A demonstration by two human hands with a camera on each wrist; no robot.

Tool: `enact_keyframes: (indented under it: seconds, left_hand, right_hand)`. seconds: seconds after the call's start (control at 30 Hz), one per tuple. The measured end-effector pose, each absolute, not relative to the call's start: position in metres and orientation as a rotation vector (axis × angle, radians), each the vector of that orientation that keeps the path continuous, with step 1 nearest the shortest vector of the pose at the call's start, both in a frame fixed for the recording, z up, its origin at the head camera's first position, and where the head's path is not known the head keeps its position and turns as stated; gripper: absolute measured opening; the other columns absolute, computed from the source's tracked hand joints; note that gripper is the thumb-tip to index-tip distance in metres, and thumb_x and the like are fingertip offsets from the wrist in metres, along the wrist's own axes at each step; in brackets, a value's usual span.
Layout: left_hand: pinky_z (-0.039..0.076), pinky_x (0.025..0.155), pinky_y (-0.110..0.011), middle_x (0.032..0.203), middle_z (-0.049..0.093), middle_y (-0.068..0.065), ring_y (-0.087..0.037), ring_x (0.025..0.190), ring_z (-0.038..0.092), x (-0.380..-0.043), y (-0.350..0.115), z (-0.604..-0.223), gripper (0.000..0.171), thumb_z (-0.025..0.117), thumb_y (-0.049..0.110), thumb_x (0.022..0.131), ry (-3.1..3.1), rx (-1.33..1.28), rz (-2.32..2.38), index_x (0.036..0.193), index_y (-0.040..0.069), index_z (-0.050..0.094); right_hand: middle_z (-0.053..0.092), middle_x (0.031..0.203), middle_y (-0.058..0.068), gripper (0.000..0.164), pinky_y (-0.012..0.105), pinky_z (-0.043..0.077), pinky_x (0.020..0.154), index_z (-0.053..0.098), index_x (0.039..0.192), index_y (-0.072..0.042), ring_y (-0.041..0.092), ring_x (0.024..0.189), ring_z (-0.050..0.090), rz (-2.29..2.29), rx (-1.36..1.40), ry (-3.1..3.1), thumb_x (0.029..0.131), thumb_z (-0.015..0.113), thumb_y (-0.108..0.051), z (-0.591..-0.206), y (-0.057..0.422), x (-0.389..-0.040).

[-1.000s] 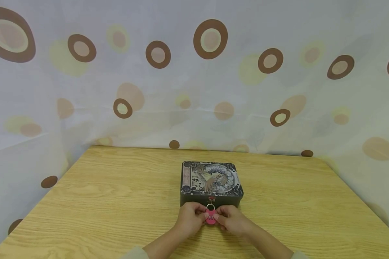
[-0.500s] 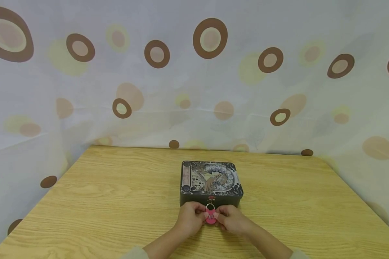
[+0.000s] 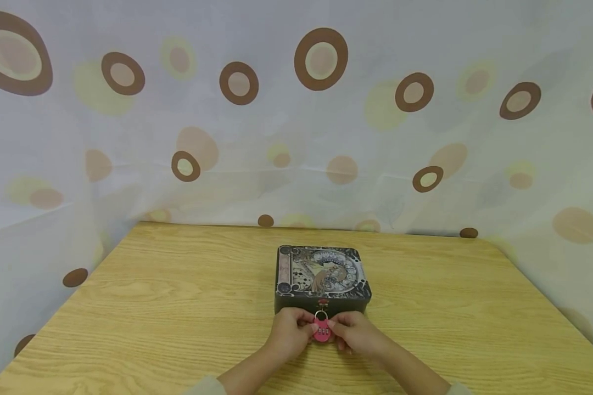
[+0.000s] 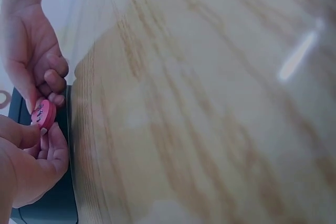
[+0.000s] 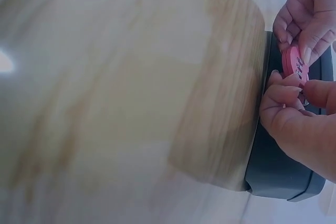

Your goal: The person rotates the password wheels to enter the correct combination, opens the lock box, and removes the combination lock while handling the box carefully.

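Note:
A pink combination padlock (image 3: 322, 332) with a row of number dials hangs by its metal shackle from the red-topped clasp (image 3: 323, 302) of a dark box. The box (image 3: 321, 274) has a printed picture on its lid, which is down. My left hand (image 3: 290, 332) pinches the padlock's left side between thumb and fingers. From the other side my right hand (image 3: 358, 333) pinches its right edge, the thumb near the upper corner. In the right wrist view the padlock (image 5: 295, 62) sits between both hands, its far end partly covered by fingers.
The box stands on a wood-grain table (image 3: 188, 296), near the middle. Behind and along both sides hangs a pale curtain (image 3: 277, 126) with brown and yellow circles.
My right thumb has moved off the dials up toward the padlock's right edge, so more of the dials shows. The left hand and the box have stayed in place.

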State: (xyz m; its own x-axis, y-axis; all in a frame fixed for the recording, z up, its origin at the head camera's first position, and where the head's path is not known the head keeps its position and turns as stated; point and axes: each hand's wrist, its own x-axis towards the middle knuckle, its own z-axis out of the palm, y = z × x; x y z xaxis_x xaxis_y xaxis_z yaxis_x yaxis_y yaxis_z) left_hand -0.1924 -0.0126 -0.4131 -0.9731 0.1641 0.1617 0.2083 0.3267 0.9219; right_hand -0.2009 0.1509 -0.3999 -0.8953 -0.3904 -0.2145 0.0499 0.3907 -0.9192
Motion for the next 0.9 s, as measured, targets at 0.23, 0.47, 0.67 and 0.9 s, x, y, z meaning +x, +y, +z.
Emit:
enact_keyframes:
  seconds: [0.23,0.47,0.67,0.9]
  left_hand:
    - [0.045,0.050,-0.016,0.071,0.066,-0.014,-0.006,0.060,0.053,-0.1920,-0.0124,-0.4125,0.007,0.064,-0.005,0.080,-2.544,-0.340,-1.773,0.080,-0.011,0.066]
    - [0.045,0.051,-0.016,0.072,0.066,-0.014,-0.007,0.061,0.054,-0.1922,-0.0130,-0.4114,0.008,0.065,-0.003,0.080,-2.545,-0.335,-1.774,0.081,-0.010,0.066]
    - [0.047,0.051,-0.017,0.072,0.066,-0.014,-0.009,0.062,0.057,-0.1932,-0.0133,-0.4128,0.007,0.065,-0.003,0.080,-2.536,-0.322,-1.798,0.081,-0.010,0.066]
    - [0.047,0.051,-0.017,0.071,0.066,-0.015,-0.010,0.062,0.057,-0.1924,-0.0129,-0.4125,0.006,0.065,-0.004,0.079,-2.521,-0.327,-1.789,0.080,-0.010,0.065]
  right_hand:
    - [0.046,0.064,-0.001,0.023,0.018,0.035,0.048,0.055,0.095,0.010,0.009,0.055,0.041,-1.491,-0.296,2.253,0.095,0.046,-0.011,-0.4023,0.1530,-0.2009]
    - [0.047,0.064,-0.002,0.019,0.016,0.034,0.047,0.053,0.091,0.010,0.008,0.054,0.040,-1.514,-0.332,2.237,0.094,0.046,-0.008,-0.4024,0.1521,-0.2006]
    - [0.049,0.066,-0.001,0.020,0.016,0.034,0.046,0.054,0.091,0.010,0.008,0.053,0.041,-1.513,-0.336,2.244,0.094,0.046,-0.008,-0.4034,0.1511,-0.2010]
    - [0.050,0.067,-0.002,0.021,0.016,0.033,0.046,0.054,0.091,0.010,0.007,0.053,0.040,-1.534,-0.334,2.233,0.095,0.045,-0.008,-0.4041,0.1503,-0.2015]
